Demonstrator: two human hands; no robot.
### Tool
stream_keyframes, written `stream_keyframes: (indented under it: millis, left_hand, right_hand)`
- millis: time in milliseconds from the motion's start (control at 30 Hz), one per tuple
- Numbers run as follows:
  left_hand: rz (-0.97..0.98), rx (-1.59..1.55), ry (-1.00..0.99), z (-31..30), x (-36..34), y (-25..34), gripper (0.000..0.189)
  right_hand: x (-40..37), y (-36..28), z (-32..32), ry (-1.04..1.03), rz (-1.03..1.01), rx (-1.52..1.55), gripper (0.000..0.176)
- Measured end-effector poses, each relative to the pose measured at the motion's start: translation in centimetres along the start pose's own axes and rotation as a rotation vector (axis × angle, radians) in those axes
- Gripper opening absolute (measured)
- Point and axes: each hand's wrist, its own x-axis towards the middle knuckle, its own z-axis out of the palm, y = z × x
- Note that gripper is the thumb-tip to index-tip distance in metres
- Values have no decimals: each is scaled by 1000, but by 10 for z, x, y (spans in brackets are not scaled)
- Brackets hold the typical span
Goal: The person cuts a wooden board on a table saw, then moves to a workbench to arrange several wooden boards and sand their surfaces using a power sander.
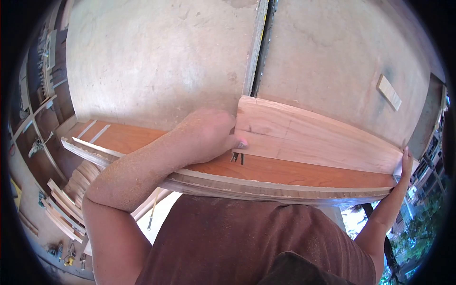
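Observation:
A pale pink wooden board point(313, 137) lies across a table-saw top point(156, 66), its left end just past the blade slot point(260, 52). My left hand point(209, 135), dusted with sawdust, grips the board's left end with the thumb pressed on its face. Over at the far right, my right hand point(406, 161) holds the board's other end, fingers on the edge. A darker reddish board point(285, 172) lies under it along the table's near edge.
A small wood offcut point(389, 92) rests on the table at the right. Stacked thin wood strips point(64, 209) lie on the floor at the left, with tools beyond them. My brown shirt fills the bottom of the view.

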Motion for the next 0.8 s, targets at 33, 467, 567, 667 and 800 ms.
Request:
stream_keyframes:
  millis: [33,467,567,667,800]
  left_hand:
    - [-11,7,-11,-1,0,1,50]
    - [5,18,-18,1,1,-1,48]
    - [25,6,6,3,2,-3,48]
    - [10,-14,-8,0,0,0,50]
    - [10,-16,-7,-1,-1,0,51]
  right_hand:
    - [0,1,0,-3,-9,-1,63]
    - [-4,-8,-1,16,-23,-38,62]
    - [-5,-10,0,34,-49,-50,62]
    - [-6,-11,0,31,-59,-43,63]
    - [-5,-11,-1,30,-57,-46,65]
